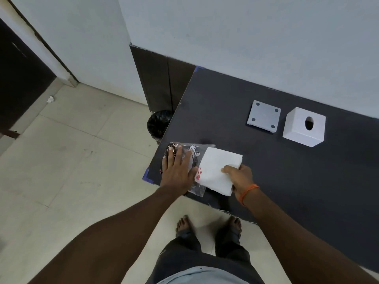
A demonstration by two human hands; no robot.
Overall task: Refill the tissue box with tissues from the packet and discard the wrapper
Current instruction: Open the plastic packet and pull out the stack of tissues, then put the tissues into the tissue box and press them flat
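Observation:
A white stack of tissues [217, 171] sticks halfway out of a clear printed wrapper [193, 149] at the near left corner of the dark table [287, 181]. My left hand [177, 171] lies flat on the wrapper, fingers spread, pressing it down. My right hand [239, 177] grips the tissue stack at its right side, thumb on top. Farther back on the right stands the white cube tissue box [303, 130] with an oval hole on top. Its flat square base plate [264, 118] lies separately to the left of it.
A bin with a black liner [159, 124] stands on the floor by the table's left edge, against a dark cabinet [162, 83]. A crumpled scrap [50, 99] lies on the tiled floor at the left. My bare feet [207, 224] are at the table's near edge.

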